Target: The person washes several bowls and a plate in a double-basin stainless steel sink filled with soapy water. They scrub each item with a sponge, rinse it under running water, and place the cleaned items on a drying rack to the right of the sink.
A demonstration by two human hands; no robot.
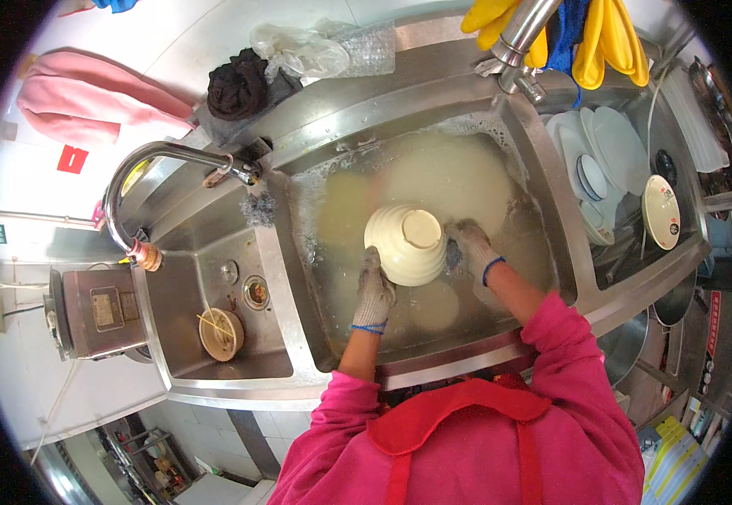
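Observation:
A cream ribbed bowl (397,243) is tipped over above the cloudy water of the middle sink basin (565,265), its round foot facing up. My left hand (373,287), in a knitted work glove with a blue cuff edge, grips the bowl by its lower left side. On the bowl's right side is my gloved right hand (472,243), with a dark grey scouring pad (454,254) held against the bowl. The pad is partly hidden by the fingers. Large pale dishes (448,177) and a yellowish shape (347,211) lie blurred under the water.
The left basin (183,322) holds a small bowl with chopsticks (222,338) beside a drain (256,293). A curved faucet (170,148) arches over it. Steel wool (259,209) sits on the divider. Plates (615,148) fill the right basin; yellow gloves (606,44) hang behind.

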